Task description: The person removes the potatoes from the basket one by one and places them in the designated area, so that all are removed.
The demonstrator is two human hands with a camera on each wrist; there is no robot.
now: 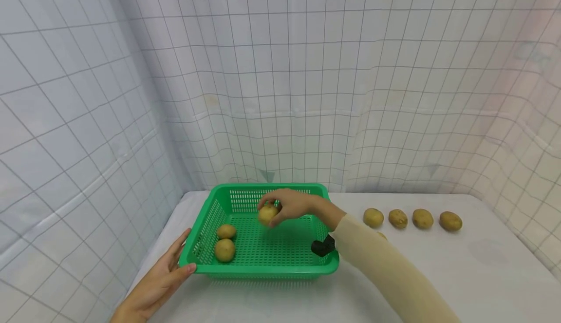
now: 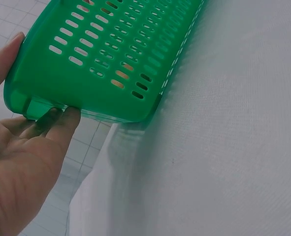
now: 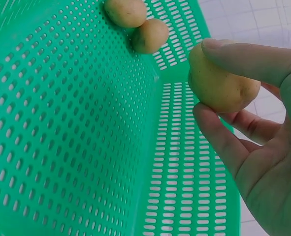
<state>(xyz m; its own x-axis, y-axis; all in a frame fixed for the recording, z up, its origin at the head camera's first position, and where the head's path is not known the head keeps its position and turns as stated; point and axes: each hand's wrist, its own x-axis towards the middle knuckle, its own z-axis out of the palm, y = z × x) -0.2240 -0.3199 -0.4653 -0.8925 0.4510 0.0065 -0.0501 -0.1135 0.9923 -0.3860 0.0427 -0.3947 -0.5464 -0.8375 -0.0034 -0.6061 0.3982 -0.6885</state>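
My right hand (image 1: 289, 204) holds a potato (image 3: 219, 81) between thumb and fingers, above the floor of the green plastic basket (image 1: 258, 269). Two more potatoes lie inside along the left wall, a smaller one (image 1: 226, 231) behind a rounder one (image 1: 225, 250). At the basket's front left corner, my left hand (image 1: 159, 279) grips the rim. In the left wrist view, its thumb (image 2: 5, 61) is at one side of the rim and its fingers are against the other.
Several potatoes (image 1: 422, 219) stand in a row on the white-covered table (image 1: 482, 259) to the right of the basket. Another potato (image 1: 382, 235) shows partly behind the right sleeve (image 1: 385, 274). Gridded white curtains (image 1: 307, 94) hang behind and at both sides.
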